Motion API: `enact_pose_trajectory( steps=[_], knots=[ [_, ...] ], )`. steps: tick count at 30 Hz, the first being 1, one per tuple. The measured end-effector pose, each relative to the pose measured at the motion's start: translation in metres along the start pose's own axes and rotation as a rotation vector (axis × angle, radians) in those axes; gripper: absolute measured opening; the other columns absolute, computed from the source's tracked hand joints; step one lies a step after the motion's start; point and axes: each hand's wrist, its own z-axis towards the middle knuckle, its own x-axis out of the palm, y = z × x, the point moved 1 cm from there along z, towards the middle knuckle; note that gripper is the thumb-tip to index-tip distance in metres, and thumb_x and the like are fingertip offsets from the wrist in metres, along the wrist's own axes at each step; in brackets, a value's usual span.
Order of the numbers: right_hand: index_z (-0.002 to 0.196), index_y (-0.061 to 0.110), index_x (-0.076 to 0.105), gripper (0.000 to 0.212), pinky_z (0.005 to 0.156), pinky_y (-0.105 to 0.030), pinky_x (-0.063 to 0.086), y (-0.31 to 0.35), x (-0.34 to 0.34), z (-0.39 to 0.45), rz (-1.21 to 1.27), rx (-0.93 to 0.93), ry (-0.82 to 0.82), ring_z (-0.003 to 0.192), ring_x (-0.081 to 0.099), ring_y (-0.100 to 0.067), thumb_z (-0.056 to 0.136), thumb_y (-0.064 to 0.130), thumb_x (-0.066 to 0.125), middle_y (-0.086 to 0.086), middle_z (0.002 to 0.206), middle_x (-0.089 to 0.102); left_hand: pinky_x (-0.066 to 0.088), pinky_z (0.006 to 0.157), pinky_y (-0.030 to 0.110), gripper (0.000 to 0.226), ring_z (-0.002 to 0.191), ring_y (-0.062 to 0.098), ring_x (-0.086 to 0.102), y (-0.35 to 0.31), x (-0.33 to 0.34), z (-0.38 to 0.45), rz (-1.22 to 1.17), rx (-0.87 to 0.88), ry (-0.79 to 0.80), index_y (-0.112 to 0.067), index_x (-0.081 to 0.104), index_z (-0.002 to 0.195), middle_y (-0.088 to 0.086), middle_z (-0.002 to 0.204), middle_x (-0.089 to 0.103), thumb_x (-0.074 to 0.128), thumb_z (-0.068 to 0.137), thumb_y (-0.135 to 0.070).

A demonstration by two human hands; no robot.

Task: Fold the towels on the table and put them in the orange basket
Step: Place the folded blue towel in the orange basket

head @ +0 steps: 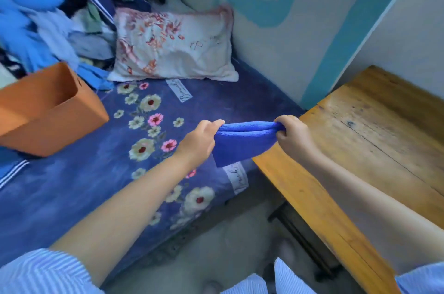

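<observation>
Meanwhile both hands (200,136) (292,134) hold a blue towel (240,143) outside the orange basket (48,111).

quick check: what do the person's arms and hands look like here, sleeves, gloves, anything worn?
Both hands, left hand and right hand, are bare: no gloves, rings or watch visible. Forearms are bare too. Light blue-and-white pinstriped shirt sleeves are pushed up near the elbows, left sleeve and right sleeve.

1 towel (240,142), 1 basket (48,111), 1 pillow (173,46), 1 table (360,149), 2 hands
</observation>
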Motion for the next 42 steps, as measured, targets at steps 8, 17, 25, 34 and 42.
enact_pose_trajectory(
  steps=[8,17,25,34,42],
  knots=[
    [0.112,-0.001,0.057,0.038,0.074,-0.014,0.027,0.137,0.069,-0.036,0.136,-0.213,0.091,0.11,0.05,-0.03,0.08,-0.013,0.041,-0.019,0.117,0.057,0.049,0.08,0.046,0.026,0.087,0.034,0.055,0.112,-0.075,-0.127,-0.121,-0.043,-0.226,-0.037,0.037,0.104,0.004,0.106,0.048,0.027,0.079,-0.037],
    [0.118,0.002,0.054,0.043,0.075,-0.019,0.028,0.269,0.114,-0.041,0.055,-0.54,0.2,0.112,0.05,-0.029,0.075,-0.005,0.055,-0.016,0.119,0.056,0.047,0.07,0.041,0.049,0.091,0.036,0.06,0.193,-0.13,-0.205,-0.01,-0.339,-0.432,0.002,0.057,0.105,0.016,0.111,0.057,0.022,0.083,-0.023],
    [0.099,-0.006,0.059,0.024,0.068,-0.031,0.03,0.363,0.168,0.018,0.005,-0.654,0.263,0.096,0.053,-0.033,0.078,-0.005,0.048,-0.022,0.101,0.061,0.045,0.046,0.026,0.024,0.067,0.026,0.061,0.265,-0.174,-0.184,0.387,-0.392,-0.324,-0.004,0.056,0.072,0.008,0.07,0.059,0.032,0.07,0.002],
    [0.052,0.02,0.043,0.033,0.05,-0.023,0.033,0.471,0.206,0.14,-0.044,-0.773,0.442,0.067,0.045,-0.026,0.076,0.001,0.055,0.006,0.051,0.04,0.027,0.066,0.028,0.038,0.096,0.031,0.055,0.365,-0.189,-0.091,-0.229,-0.599,-0.351,0.001,0.053,0.107,0.017,0.102,0.062,0.032,0.098,-0.029],
    [0.08,-0.01,0.062,0.014,0.049,-0.011,0.037,0.525,0.263,0.224,0.022,-0.705,0.551,0.055,0.051,-0.017,0.078,0.002,0.056,-0.018,0.066,0.057,0.038,0.095,0.032,0.07,0.131,0.021,0.039,0.43,-0.212,-0.044,-0.09,-0.689,-0.256,-0.019,0.016,0.147,-0.001,0.146,0.034,0.055,0.09,-0.034]
  ],
)
